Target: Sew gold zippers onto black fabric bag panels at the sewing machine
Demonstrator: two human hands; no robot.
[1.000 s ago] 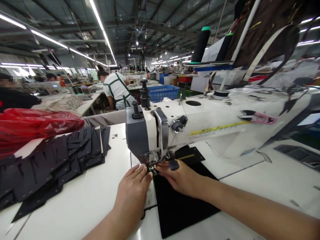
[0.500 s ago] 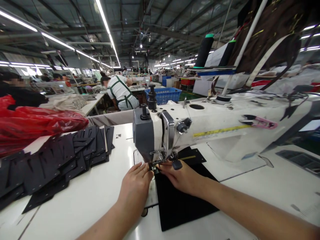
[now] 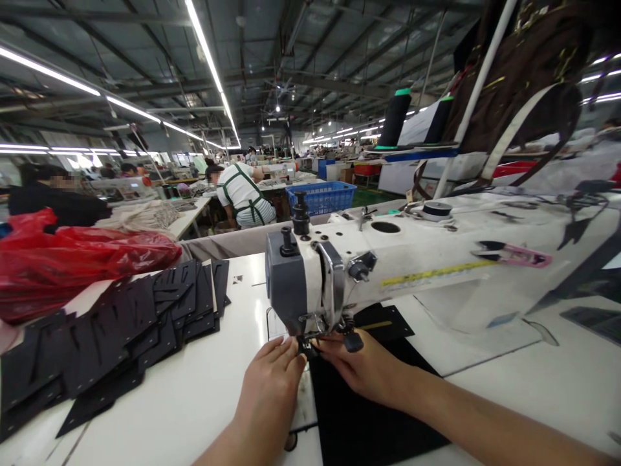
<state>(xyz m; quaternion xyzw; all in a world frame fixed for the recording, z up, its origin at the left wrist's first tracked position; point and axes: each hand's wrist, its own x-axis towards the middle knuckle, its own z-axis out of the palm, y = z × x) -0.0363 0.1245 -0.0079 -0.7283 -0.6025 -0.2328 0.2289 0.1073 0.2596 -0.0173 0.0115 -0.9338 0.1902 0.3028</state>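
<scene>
One sewing machine [image 3: 388, 259], two thread cones [image 3: 394, 118], one red bag [image 3: 72, 262].

Sewing machine [image 3: 436, 259]: white body, grey head cover at the needle end, black knobs on top, yellow ruler strip along the arm. Black fabric piece [image 3: 359, 414] under the needle, plain, no pattern. Table [image 3: 194, 401] white. Stack of cut pieces [image 3: 121, 330] on the left, all black, a sliver of white showing between them. Plastic bag [image 3: 72, 259] behind the stack, glossy red. Thread snips [image 3: 514, 254] on the machine arm: pink handle, black tip. Two thread cones [image 3: 394, 116] black with green caps. Crate [image 3: 323, 195] in the back blue. Person at the next table: white top, dark green apron straps [image 3: 237, 188].
</scene>
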